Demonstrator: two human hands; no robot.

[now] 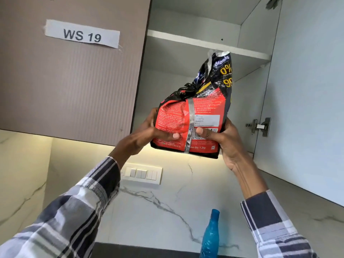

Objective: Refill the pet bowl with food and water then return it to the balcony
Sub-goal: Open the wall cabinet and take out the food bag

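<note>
A red and black pet food bag (197,108) with a crumpled, rolled top is held up in front of an open wall cabinet (195,45). My left hand (149,135) grips the bag's lower left side. My right hand (223,142) grips its lower right corner, thumb across the barcode. The bag's base is level with the cabinet's bottom edge. A blue water bottle (210,235) stands on the counter below. No pet bowl is in view.
The cabinet's door (307,108) hangs open on the right, with a metal hinge (260,126). A closed door labelled WS 19 (81,35) is on the left. A switch panel (141,173) sits on the marble backsplash. A bare shelf (208,44) is inside.
</note>
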